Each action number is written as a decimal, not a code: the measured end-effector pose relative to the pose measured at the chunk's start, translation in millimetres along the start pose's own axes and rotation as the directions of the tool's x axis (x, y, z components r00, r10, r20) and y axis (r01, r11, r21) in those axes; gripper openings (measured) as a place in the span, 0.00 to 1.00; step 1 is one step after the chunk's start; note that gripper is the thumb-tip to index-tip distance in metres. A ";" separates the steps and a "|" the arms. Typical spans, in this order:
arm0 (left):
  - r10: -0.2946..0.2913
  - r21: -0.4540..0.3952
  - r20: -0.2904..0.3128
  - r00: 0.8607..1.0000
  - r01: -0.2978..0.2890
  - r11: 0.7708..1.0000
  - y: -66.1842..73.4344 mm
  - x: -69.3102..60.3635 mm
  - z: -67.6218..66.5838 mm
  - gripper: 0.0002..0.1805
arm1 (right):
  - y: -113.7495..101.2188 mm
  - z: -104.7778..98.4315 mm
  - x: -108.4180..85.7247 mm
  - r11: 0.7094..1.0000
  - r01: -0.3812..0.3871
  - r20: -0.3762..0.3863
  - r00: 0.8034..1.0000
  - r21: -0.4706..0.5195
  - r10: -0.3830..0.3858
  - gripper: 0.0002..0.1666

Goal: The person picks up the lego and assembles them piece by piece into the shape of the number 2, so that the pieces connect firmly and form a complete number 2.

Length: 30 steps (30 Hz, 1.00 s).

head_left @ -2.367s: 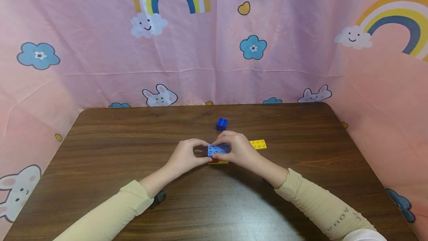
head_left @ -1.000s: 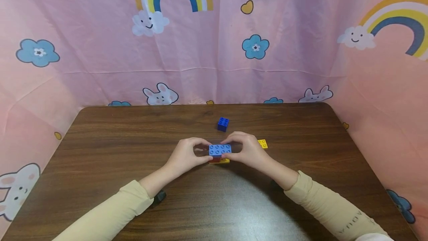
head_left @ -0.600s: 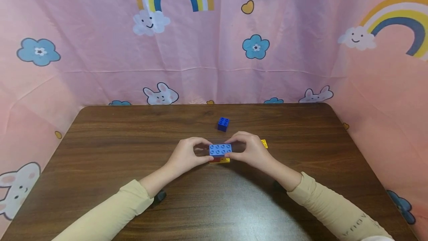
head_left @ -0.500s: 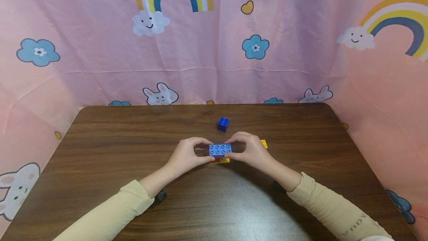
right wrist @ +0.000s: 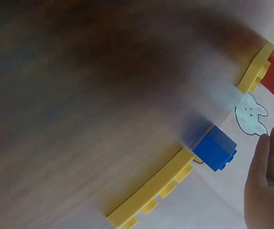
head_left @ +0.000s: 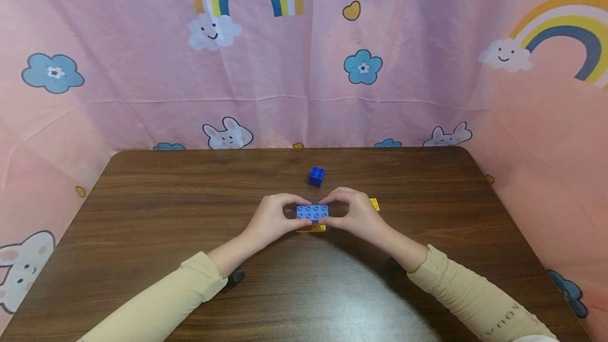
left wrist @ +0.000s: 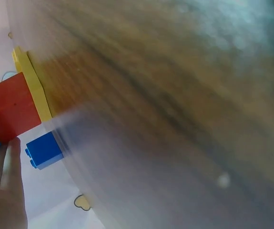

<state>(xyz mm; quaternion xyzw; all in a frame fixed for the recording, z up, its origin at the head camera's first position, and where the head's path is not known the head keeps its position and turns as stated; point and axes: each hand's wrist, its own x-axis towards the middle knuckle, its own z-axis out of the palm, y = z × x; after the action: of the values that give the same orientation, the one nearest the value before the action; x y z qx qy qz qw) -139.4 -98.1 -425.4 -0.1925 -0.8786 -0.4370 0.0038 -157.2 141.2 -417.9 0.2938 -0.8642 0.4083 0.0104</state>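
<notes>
A light blue building brick [head_left: 312, 209] with two rows of studs tops a small stack in the middle of the table. Beneath its left part is a red brick [left wrist: 13, 107], standing on a yellow plate [head_left: 320, 228] at the bottom. My left hand [head_left: 269, 219] pinches the light blue brick between thumb at the front and fingers behind, left of its middle. From the other side my right hand [head_left: 355, 213] pinches its right end the same way. The fingertips behind the brick are partly hidden.
Behind the stack sits a small dark blue brick [head_left: 316, 177]. A second yellow plate [head_left: 375, 204] lies to the right, mostly covered by my right hand in the head view; the right wrist view shows its length. A patterned pink curtain [head_left: 266, 78] hangs beyond the wooden table [head_left: 190, 183].
My right hand has shifted right, from over the brick's right half to its end, uncovering the studs. Most recently my left hand has slid right along the brick. The stack stays in place.
</notes>
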 end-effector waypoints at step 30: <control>-0.082 -0.104 0.033 0.996 0.085 0.991 -0.1 0.7 -1.0 0.17 | 19.3 -19.4 34.0 0.989 -0.073 -0.091 0.992 0.126 0.085 0.18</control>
<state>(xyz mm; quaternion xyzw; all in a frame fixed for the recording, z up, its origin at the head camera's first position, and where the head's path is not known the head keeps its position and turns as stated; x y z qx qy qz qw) -140.3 -98.7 -424.7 -0.1619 -0.8616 -0.4797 -0.0372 -199.5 147.6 -409.8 0.2394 -0.8471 0.4742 0.0180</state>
